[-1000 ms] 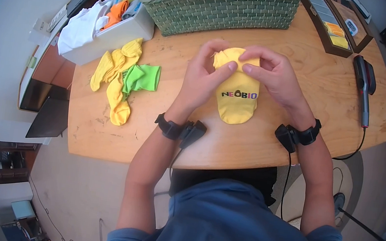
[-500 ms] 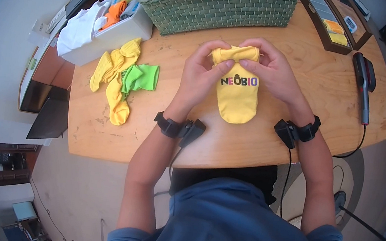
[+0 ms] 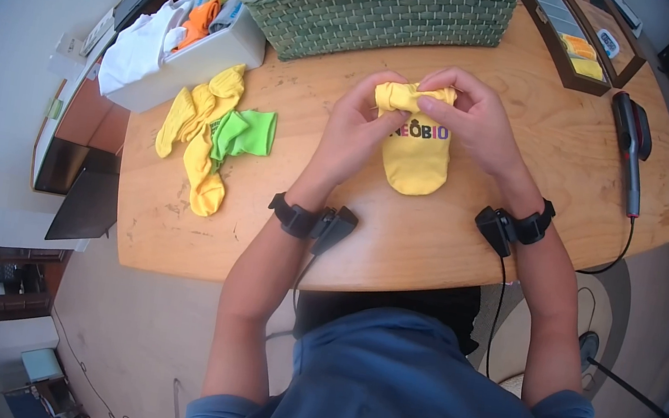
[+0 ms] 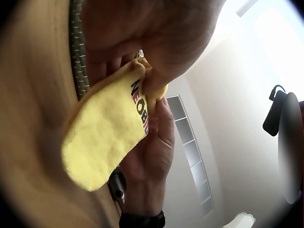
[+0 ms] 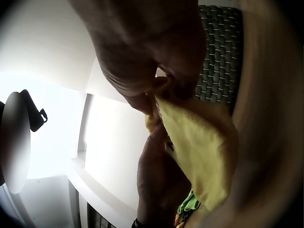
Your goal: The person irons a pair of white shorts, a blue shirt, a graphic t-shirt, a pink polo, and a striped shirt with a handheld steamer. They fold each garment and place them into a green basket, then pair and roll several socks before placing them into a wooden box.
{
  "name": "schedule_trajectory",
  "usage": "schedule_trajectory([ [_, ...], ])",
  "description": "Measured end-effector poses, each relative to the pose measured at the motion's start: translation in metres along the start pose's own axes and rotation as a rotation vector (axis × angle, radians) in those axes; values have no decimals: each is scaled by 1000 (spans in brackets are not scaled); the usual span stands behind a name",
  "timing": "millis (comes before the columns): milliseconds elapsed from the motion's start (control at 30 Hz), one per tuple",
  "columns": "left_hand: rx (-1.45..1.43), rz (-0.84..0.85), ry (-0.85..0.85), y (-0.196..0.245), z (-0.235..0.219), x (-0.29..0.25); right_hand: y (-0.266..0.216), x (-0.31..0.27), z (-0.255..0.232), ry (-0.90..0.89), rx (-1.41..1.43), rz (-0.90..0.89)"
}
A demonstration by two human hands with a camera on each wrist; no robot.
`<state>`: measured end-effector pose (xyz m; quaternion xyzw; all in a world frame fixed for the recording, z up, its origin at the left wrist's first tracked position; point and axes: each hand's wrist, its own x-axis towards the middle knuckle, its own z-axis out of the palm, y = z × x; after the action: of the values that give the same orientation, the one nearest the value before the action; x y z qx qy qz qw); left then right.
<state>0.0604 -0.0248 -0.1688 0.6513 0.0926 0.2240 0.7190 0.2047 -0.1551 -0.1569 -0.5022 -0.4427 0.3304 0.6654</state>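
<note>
Both hands hold a yellow sock (image 3: 416,165) at its cuff end, over the table in front of the body. Dark and coloured letters reading NEOBIO run across it, partly covered by the rolled cuff. My left hand (image 3: 358,123) pinches the left side of the cuff between thumb and fingers. On the other side my right hand (image 3: 476,126) pinches it, its thumb lying on the turned-over band. The rounded toe end hangs toward the body, as the left wrist view shows the sock (image 4: 102,137) too. Fingers behind the cuff are hidden.
Left on the table (image 3: 292,267) lie crumpled yellow socks (image 3: 203,139) and a green sock (image 3: 246,135). Behind stand a white bin (image 3: 191,73) of clothes and a green woven basket (image 3: 377,27). Rightward are an open wooden box (image 3: 568,41) and a corded handheld device (image 3: 631,157).
The cuff has been folded down over the front, and its band now covers the top of the lettering. The toe end has moved up, away from the body. Both hands keep hold.
</note>
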Motion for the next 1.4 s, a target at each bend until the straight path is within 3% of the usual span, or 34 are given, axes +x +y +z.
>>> schedule_trajectory([
  [100, -49, -22, -35, 5, 2, -2, 0, -1, -1, 2, -6, 37],
  [200, -180, -131, -3, 7, 0, -2, 14, 0, -2, 4, -159, -214],
  [300, -181, -85, 17, 3, -4, 1, 14, -1, 0, -36, -172, -220],
  [400, -215, -67, 7, 3, -4, 0, 2, -3, 9, 54, -51, 7],
  [500, -203, -20, 20, -1, -7, 1, 7, 0, 3, -80, 81, 75],
  [600, -163, 30, 30, -5, -5, 2, 11, 0, 1, -79, 65, 6],
  [700, -144, 48, 64, -7, -6, 2, 1, -1, -1, -99, 70, 124],
  [800, -133, -77, 23, -7, -9, 4, 7, 2, -5, -37, 35, 89],
  [900, -109, -97, 0, -10, -11, 4, 16, 3, -6, -24, -231, -103],
  [1000, -178, -132, 23, -10, -11, 5, 14, 1, -2, -29, -388, -165],
  [1200, -183, -105, 50, -10, -17, 5, 16, -1, 9, 47, -12, -11],
  [1300, -40, 28, 27, -20, -16, 8, 19, 4, -6, -36, -175, 165],
  [1400, -87, -78, 45, -19, -14, 7, 26, 4, -12, -41, -193, 140],
])
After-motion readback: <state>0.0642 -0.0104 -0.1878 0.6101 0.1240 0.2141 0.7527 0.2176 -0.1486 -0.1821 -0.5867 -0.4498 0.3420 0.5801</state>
